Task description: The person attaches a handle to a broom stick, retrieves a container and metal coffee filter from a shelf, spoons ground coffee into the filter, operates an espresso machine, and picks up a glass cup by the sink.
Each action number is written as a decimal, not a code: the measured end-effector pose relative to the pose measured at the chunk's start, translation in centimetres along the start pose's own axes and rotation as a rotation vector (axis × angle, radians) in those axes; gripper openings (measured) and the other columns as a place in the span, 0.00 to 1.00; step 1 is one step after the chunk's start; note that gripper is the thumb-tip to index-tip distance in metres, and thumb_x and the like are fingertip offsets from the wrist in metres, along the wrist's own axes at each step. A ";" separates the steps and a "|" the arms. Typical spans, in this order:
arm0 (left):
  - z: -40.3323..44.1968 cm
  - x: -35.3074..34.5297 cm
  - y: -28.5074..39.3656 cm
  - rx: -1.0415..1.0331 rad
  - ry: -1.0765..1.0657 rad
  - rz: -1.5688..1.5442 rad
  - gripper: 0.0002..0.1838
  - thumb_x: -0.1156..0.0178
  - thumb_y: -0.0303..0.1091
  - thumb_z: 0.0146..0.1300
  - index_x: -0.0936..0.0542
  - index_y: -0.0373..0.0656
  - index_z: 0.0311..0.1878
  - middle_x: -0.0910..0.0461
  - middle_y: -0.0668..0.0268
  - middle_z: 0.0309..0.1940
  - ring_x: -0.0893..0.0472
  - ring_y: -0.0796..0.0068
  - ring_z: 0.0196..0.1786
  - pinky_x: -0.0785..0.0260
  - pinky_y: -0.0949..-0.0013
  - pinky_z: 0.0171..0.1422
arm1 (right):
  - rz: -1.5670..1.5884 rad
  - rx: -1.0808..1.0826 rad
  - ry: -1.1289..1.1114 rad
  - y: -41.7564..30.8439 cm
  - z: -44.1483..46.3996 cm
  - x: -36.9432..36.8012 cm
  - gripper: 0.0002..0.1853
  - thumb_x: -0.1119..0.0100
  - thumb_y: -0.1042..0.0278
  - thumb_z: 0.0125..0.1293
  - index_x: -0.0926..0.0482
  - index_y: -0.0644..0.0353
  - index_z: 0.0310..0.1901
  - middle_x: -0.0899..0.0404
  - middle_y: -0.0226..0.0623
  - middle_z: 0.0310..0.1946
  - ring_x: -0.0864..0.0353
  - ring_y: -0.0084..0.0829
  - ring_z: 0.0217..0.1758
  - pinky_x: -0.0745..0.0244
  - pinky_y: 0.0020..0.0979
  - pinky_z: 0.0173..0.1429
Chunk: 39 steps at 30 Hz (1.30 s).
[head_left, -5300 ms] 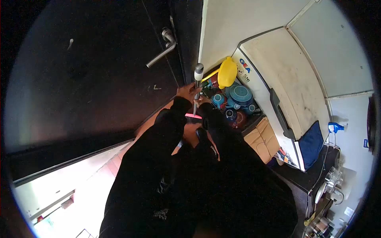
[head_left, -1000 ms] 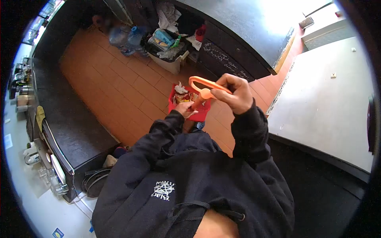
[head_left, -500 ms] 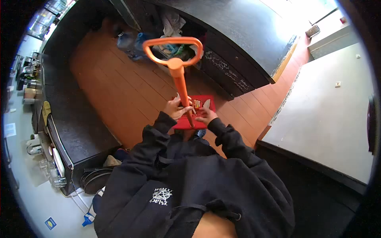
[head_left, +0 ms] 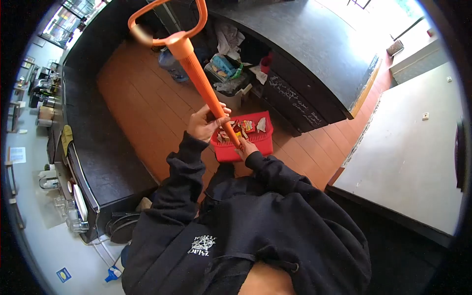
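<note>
A long orange handle (head_left: 200,81) with a D-shaped grip at its top slants down through the middle of the view. My left hand (head_left: 207,123) closes its thumb and fingers around the shaft just above the red pan. Lower down, my right hand (head_left: 248,148) is closed on the shaft's bottom end, at the near side of the pan. The red dustpan (head_left: 265,146), with a row of comb teeth, holds crumpled wrappers and scraps (head_left: 248,126). Where the shaft meets the pan is hidden by my right hand.
A dark counter (head_left: 295,54) with chalk writing stands ahead, a bin (head_left: 231,98) heaped with rubbish beneath it. Water bottles (head_left: 171,64) stand on the brown plank floor (head_left: 132,93). A black-topped counter (head_left: 98,137) runs along the left, a white board (head_left: 403,152) along the right.
The handle's top has swung up and left, and the pan looks nearer. My right hand has moved from beside the shaft onto its lower end; my left hand stays on it.
</note>
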<state>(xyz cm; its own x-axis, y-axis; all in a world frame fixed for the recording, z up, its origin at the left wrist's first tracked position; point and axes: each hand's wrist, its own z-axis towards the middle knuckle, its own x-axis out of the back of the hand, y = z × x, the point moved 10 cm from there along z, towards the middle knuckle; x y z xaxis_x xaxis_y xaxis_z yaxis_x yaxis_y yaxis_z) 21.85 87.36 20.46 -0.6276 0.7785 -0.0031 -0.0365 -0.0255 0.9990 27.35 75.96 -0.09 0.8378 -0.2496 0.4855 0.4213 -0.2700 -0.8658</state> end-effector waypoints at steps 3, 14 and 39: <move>2.3 2.1 1.1 -0.039 -0.017 -0.011 0.16 0.38 0.22 0.53 0.30 0.37 0.46 0.23 0.60 0.40 0.23 0.73 0.43 0.27 0.72 0.47 | 0.045 -0.045 -0.015 -0.2 1.9 -1.3 0.19 0.40 0.68 0.52 0.32 0.61 0.46 0.26 0.50 0.37 0.27 0.52 0.41 0.30 0.40 0.42; 10.4 8.2 7.0 -0.156 -0.163 -0.029 0.19 0.39 0.27 0.54 0.31 0.37 0.49 0.22 0.60 0.39 0.22 0.74 0.41 0.27 0.71 0.47 | 0.087 0.005 0.299 -7.3 8.5 -2.0 0.14 0.39 0.69 0.53 0.31 0.62 0.39 0.28 0.45 0.27 0.26 0.45 0.32 0.29 0.35 0.36; 31.0 10.1 11.2 -0.371 -0.044 0.273 0.22 0.35 0.38 0.52 0.26 0.41 0.49 0.21 0.62 0.35 0.20 0.74 0.37 0.24 0.71 0.41 | 0.247 -0.043 0.489 -11.0 29.0 2.4 0.13 0.41 0.64 0.57 0.32 0.60 0.39 0.27 0.44 0.28 0.25 0.43 0.33 0.30 0.41 0.37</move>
<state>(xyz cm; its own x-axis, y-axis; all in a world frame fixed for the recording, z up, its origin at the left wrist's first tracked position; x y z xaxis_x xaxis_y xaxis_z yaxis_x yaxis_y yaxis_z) 39.20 114.32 33.01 -0.6193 0.7379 0.2683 -0.1550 -0.4498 0.8796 34.82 105.26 7.07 0.6470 -0.7105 0.2769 0.2094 -0.1836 -0.9604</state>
